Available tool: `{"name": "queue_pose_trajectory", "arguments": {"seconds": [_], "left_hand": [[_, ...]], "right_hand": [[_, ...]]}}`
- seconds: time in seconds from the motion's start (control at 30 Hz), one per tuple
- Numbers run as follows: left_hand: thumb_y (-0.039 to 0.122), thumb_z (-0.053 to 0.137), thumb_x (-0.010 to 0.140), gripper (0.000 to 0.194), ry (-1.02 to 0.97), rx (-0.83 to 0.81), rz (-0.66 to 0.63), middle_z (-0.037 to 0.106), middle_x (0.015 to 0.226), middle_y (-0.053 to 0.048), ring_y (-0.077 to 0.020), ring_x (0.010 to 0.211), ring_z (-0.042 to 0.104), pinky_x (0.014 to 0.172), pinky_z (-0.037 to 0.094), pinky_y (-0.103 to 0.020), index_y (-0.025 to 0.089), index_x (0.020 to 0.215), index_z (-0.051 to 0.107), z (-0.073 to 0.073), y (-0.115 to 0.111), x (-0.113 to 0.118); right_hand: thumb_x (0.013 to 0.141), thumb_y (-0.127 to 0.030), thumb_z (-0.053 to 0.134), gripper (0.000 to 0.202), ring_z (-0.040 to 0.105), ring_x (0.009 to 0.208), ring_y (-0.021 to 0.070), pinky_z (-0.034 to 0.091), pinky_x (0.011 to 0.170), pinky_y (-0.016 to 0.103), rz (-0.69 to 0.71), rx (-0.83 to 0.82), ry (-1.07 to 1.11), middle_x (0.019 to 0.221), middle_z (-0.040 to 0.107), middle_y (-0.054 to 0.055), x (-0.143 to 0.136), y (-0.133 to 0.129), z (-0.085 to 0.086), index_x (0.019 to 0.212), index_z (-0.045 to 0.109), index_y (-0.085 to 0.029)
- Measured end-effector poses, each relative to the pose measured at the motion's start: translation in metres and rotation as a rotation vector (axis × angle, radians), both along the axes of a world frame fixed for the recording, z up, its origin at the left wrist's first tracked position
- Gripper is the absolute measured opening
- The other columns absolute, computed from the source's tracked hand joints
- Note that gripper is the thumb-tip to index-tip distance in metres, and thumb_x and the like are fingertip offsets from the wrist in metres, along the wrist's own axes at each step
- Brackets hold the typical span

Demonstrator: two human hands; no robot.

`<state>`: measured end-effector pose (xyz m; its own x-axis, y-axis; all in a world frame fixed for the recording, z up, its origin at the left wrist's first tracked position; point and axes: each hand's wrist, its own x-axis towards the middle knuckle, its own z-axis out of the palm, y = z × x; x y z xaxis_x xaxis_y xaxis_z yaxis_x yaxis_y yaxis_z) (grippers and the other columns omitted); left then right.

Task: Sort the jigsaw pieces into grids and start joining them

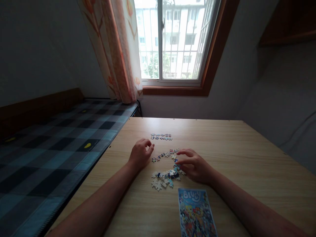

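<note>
- Table (pixel 247 154) stretches wide toward three o'clock from the puzzle pile (pixel 158 184); near edge unseen.
- Bluey card (pixel 196 214), five o'clock, bottom cut off, small lettering blurred.
- My right hand (pixel 195 164), two o'clock, fingers spread; contact unclear.
- My left hand (pixel 141 152), eleven o'clock, fingers curled; I can't tell whether they pinch anything.
- Puzzle pile shows pale and blue pieces overlapping; two piece rows (pixel 157 138) at twelve.

The one view, head-worn, looks forward and down across the desk (pixel 247 154) to the window (pixel 181 42) beyond.
</note>
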<state>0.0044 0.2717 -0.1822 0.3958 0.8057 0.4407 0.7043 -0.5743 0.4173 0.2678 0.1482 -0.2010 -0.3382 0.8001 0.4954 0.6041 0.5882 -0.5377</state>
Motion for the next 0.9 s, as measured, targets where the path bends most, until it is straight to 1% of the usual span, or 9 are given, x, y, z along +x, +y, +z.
{"name": "queue_pose_trajectory", "arguments": {"seconds": [0.13, 0.3, 0.4, 0.5, 0.6, 0.67, 0.73, 0.83, 0.9], "left_hand": [[0.033, 0.051, 0.089, 0.023, 0.01, 0.059, -0.008, 0.064, 0.082, -0.006, -0.022, 0.085, 0.058, 0.083, 0.043, -0.034, 0.021, 0.069, 0.053, 0.001, -0.002, 0.001], [0.032, 0.051, 0.089, 0.023, 0.031, 0.071, -0.009, 0.062, 0.081, -0.005, -0.0217, 0.085, 0.057, 0.083, 0.043, -0.034, 0.021, 0.069, 0.053, 0.001, -0.002, 0.001], [0.032, 0.051, 0.089, 0.023, 0.037, 0.07, -0.006, 0.062, 0.08, -0.005, -0.0222, 0.085, 0.058, 0.084, 0.043, -0.034, 0.022, 0.068, 0.052, 0.001, -0.002, 0.001], [0.032, 0.051, 0.089, 0.023, 0.046, 0.061, 0.001, 0.063, 0.081, -0.005, -0.0221, 0.086, 0.058, 0.084, 0.043, -0.034, 0.022, 0.069, 0.052, 0.001, -0.001, 0.0], [0.031, 0.052, 0.09, 0.023, 0.052, 0.056, -0.006, 0.063, 0.08, -0.005, -0.0214, 0.085, 0.058, 0.083, 0.043, -0.033, 0.022, 0.068, 0.052, 0.0, -0.001, -0.001], [0.03, 0.052, 0.09, 0.023, 0.051, 0.064, -0.025, 0.062, 0.079, -0.004, -0.0209, 0.083, 0.058, 0.081, 0.044, -0.033, 0.021, 0.068, 0.052, -0.001, 0.0, -0.001], [0.029, 0.052, 0.089, 0.023, 0.046, 0.08, -0.049, 0.061, 0.078, -0.004, -0.0203, 0.081, 0.058, 0.079, 0.044, -0.032, 0.021, 0.068, 0.052, -0.001, 0.001, -0.002], [0.029, 0.053, 0.09, 0.023, 0.026, 0.14, -0.094, 0.061, 0.077, -0.003, -0.0195, 0.079, 0.058, 0.075, 0.045, -0.032, 0.021, 0.069, 0.054, 0.001, -0.002, 0.0], [0.029, 0.054, 0.091, 0.021, 0.012, 0.219, -0.14, 0.061, 0.078, -0.003, -0.0192, 0.08, 0.058, 0.074, 0.046, -0.032, 0.02, 0.071, 0.055, 0.004, -0.01, 0.004]], "right_hand": [[0.087, -0.026, 0.066, 0.021, 0.052, 0.125, 0.0253, 0.044, 0.105, 0.047, 0.014, 0.017, -0.094, 0.128, 0.062, 0.004, -0.004, -0.001, 0.002, 0.103, 0.076, -0.034], [0.087, -0.028, 0.064, 0.02, 0.049, 0.131, 0.0279, 0.041, 0.108, 0.051, 0.004, 0.014, -0.184, 0.133, 0.061, 0.002, -0.009, 0.002, -0.001, 0.101, 0.077, -0.035], [0.087, -0.026, 0.064, 0.019, 0.048, 0.132, 0.0279, 0.04, 0.109, 0.051, 0.004, -0.001, -0.181, 0.134, 0.06, 0.003, -0.011, 0.003, 0.0, 0.1, 0.076, -0.031], [0.084, -0.022, 0.065, 0.017, 0.048, 0.132, 0.0266, 0.039, 0.111, 0.05, 0.012, -0.033, -0.129, 0.134, 0.06, 0.004, -0.011, 0.003, 0.002, 0.097, 0.075, -0.028], [0.082, -0.022, 0.069, 0.01, 0.048, 0.132, 0.0255, 0.036, 0.113, 0.049, 0.02, -0.092, -0.03, 0.133, 0.061, 0.004, -0.008, 0.005, 0.002, 0.089, 0.074, -0.026], [0.081, -0.026, 0.072, 0.003, 0.049, 0.132, 0.0258, 0.035, 0.114, 0.049, 0.023, -0.169, 0.073, 0.131, 0.062, 0.005, -0.005, 0.006, 0.001, 0.082, 0.074, -0.024], [0.08, -0.031, 0.074, 0.009, 0.049, 0.131, 0.0265, 0.034, 0.114, 0.05, 0.02, -0.276, 0.219, 0.13, 0.063, 0.008, -0.001, 0.009, 0.0, 0.078, 0.073, -0.022], [0.078, -0.039, 0.075, 0.02, 0.056, 0.122, 0.0254, 0.041, 0.107, 0.045, 0.014, -0.411, 0.506, 0.118, 0.068, 0.011, 0.004, 0.013, -0.003, 0.077, 0.072, -0.018], [0.076, -0.042, 0.077, 0.026, 0.064, 0.103, 0.0222, 0.049, 0.094, 0.038, -0.015, -0.469, 0.675, 0.102, 0.072, 0.01, 0.004, 0.015, -0.006, 0.079, 0.071, -0.017]]}}
